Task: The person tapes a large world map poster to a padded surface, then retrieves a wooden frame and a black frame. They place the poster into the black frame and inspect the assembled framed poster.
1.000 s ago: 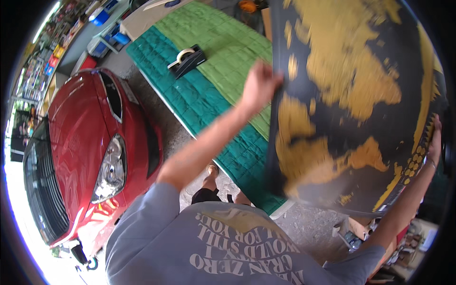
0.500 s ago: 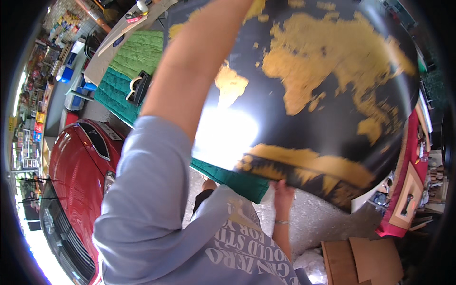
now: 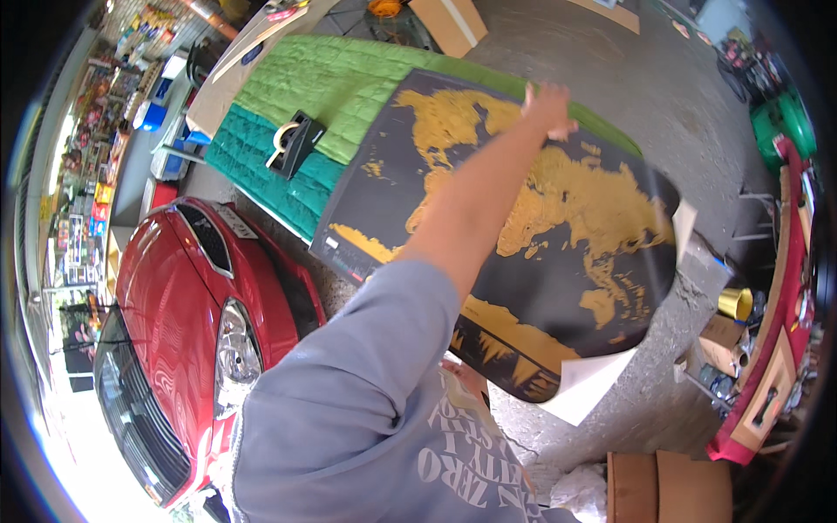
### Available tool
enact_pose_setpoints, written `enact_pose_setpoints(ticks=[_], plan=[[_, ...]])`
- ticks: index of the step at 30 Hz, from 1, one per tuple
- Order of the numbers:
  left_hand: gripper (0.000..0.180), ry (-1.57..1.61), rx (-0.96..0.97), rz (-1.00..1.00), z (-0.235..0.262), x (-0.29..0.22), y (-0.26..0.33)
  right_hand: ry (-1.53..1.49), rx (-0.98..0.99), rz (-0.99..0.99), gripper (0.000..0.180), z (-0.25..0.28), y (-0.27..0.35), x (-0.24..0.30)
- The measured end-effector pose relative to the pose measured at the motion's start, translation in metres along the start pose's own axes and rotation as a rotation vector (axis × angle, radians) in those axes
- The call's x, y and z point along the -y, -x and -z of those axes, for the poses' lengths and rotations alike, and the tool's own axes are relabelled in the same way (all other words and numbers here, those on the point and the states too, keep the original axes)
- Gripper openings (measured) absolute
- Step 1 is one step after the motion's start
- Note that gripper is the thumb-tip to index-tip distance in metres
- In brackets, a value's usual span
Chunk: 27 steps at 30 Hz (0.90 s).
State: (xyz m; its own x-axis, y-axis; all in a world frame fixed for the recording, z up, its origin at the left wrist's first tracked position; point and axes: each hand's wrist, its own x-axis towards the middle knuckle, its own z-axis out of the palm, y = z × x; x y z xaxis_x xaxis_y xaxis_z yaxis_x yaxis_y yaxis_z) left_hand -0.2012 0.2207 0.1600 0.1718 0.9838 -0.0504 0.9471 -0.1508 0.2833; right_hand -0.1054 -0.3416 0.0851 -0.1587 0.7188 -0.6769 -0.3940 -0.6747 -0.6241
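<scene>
A large black world map poster (image 3: 558,301) with gold continents slants over a quilted green cover. Its right end curls and shows white backing. My left arm reaches across it, and my left hand (image 3: 547,111) is closed over the far edge, fingers past the rim. Only a small part of my right hand (image 3: 471,376) shows, at the near edge close to my shirt; it appears to hold that edge, though its fingers are mostly hidden. On the quilt (image 3: 357,74), left of the poster, sits a black tape dispenser (image 3: 296,144) with a pale roll.
A red car (image 3: 187,296) stands close on the left, beside cluttered shelves (image 3: 83,174). To the right are a red-covered bench (image 3: 767,366), a gold-coloured can (image 3: 735,303) and a green container (image 3: 783,131). Cardboard boxes (image 3: 671,488) lie at the lower right, near crumpled clear plastic (image 3: 580,492).
The poster has come down from close before me onto the quilt and moved away. My left hand, out of view before, now shows at its far edge; my right hand has become mostly hidden.
</scene>
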Motion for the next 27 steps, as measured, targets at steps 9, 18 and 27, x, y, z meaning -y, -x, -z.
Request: enact_pose_setpoints(ticks=[9,18,27], plan=[[0.019,0.77,-0.444,0.37,-0.033,0.17,0.396,0.782,0.266,-0.089,0.025,-0.114,-0.073,0.068],[0.023,0.501,-0.456,1.43,-0.05,0.342,0.851,0.996,0.485,0.812,0.055,-0.502,-0.267,-0.027],[0.022,1.227,-0.398,1.76,-0.155,0.252,0.936,0.934,-0.042,1.089,0.036,-0.623,-0.327,-0.115]])
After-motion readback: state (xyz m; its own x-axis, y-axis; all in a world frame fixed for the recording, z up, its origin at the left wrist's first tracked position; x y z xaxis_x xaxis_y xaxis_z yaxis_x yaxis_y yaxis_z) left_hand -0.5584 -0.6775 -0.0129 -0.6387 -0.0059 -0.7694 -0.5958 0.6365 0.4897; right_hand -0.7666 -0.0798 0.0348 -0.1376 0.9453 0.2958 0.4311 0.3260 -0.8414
